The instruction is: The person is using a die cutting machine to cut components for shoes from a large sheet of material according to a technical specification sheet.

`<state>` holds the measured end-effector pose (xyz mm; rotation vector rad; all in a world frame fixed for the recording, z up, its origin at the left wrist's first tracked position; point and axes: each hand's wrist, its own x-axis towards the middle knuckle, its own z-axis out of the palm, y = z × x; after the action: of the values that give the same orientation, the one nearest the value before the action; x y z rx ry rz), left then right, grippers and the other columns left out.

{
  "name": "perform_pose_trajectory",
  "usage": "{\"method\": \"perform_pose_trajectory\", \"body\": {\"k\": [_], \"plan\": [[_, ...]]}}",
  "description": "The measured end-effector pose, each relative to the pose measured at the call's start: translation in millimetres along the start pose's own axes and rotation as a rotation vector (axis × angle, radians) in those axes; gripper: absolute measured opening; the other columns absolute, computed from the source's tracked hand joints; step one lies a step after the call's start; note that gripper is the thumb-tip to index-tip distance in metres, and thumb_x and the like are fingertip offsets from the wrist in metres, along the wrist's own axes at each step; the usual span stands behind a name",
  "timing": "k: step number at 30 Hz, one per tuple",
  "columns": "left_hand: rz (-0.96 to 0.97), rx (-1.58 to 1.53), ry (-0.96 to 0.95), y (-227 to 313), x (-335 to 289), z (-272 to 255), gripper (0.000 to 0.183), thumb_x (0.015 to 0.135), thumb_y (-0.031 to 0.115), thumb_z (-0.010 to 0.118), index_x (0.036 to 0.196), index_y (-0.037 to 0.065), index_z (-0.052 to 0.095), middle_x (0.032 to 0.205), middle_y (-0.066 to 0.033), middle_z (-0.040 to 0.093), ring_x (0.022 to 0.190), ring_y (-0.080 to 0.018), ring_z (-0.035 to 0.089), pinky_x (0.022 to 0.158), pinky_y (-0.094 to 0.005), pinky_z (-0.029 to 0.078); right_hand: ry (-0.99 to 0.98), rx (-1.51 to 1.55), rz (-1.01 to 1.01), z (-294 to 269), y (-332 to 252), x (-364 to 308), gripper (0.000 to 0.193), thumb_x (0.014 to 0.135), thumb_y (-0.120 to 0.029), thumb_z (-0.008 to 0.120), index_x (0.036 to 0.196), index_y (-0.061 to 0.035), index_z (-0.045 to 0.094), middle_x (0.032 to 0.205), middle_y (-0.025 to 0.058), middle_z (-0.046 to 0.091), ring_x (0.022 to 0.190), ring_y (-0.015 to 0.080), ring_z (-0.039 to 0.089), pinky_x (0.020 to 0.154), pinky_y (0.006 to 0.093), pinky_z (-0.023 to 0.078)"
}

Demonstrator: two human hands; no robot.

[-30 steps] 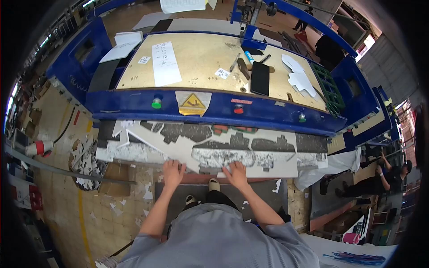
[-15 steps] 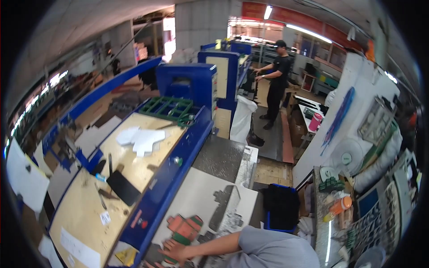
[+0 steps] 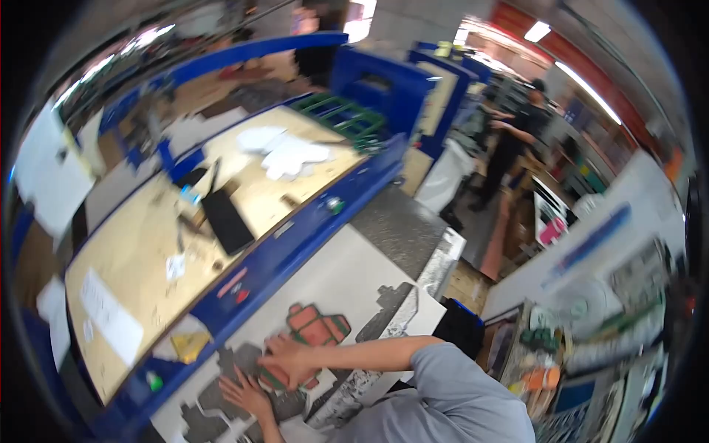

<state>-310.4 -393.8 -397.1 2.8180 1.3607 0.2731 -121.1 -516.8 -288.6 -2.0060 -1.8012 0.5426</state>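
A cutting die [image 3: 319, 326] with red-orange padding and green edges lies on a pale grey sheet [image 3: 314, 277]. My right hand [image 3: 289, 362] reaches across from the right and is closed over the die's narrower middle; red padding shows on both sides of it. Just left of it, my left hand [image 3: 246, 393] rests with spread fingers on the sheet, near dark cut-out areas [image 3: 203, 421]. Nothing shows in the left hand. Part of the die is hidden under my right hand.
A blue-framed machine [image 3: 288, 236] with a light wooden table [image 3: 140, 273] stands left. On it lie a black rectangular piece [image 3: 227, 221], white cut shapes [image 3: 284, 151] and a green frame [image 3: 340, 118]. A person in dark clothes [image 3: 517, 136] stands farther back. A cluttered bench [image 3: 509, 336] is at right.
My view has turned, shifting the scene rightward. My left hand has come into clear view on the sheet, beside the die. My right hand stays on the die.
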Motion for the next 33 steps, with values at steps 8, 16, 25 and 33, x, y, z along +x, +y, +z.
{"method": "perform_pose_trajectory", "body": {"k": [8,16,25,33], "plan": [[-0.024,-0.230,0.118,1,-16,-43,0.049,0.091,0.026,0.058,0.138,0.021,0.048,0.150,-0.0231,0.027,0.137,-0.0452,0.025,0.110,-0.0566,0.021,0.388,0.433,0.010,-127,22,-135,0.091,0.042,-0.041,0.090,0.117,-0.0098,0.048,0.118,0.0189,0.043,0.115,0.0352,0.044,0.096,0.0486,0.040],[-1.286,-1.543,-0.148,108,-96,-97,0.019,0.087,0.022,0.063,0.102,0.012,0.060,0.087,-0.0001,0.058,0.086,-0.0146,0.055,0.073,-0.0347,0.047,0.943,0.606,0.117,-187,124,-261,0.101,0.053,-0.051,0.088,0.128,-0.0034,0.040,0.120,0.0136,0.045,0.112,0.0266,0.049,0.093,0.0397,0.043],[-1.621,-1.702,-0.276,100,-78,-74,0.025,0.080,0.030,0.067,0.071,0.017,0.048,0.058,0.0035,0.041,0.051,-0.0112,0.037,0.049,-0.0300,0.029,-0.244,-0.159,-0.306,-143,128,-222,0.087,0.042,-0.040,0.086,0.121,-0.0173,0.057,0.115,0.0202,0.045,0.107,0.0379,0.045,0.091,0.0516,0.037],[-1.636,-1.640,0.007,134,-50,-71,0.019,0.077,0.020,0.071,0.076,0.010,0.056,0.061,-0.0001,0.042,0.047,-0.0134,0.035,0.044,-0.0324,0.027,-0.262,-0.213,-0.205,-79,126,-248,0.090,0.048,-0.038,0.086,0.128,-0.0167,0.051,0.119,0.0185,0.041,0.117,0.0381,0.038,0.102,0.0536,0.028]]}}
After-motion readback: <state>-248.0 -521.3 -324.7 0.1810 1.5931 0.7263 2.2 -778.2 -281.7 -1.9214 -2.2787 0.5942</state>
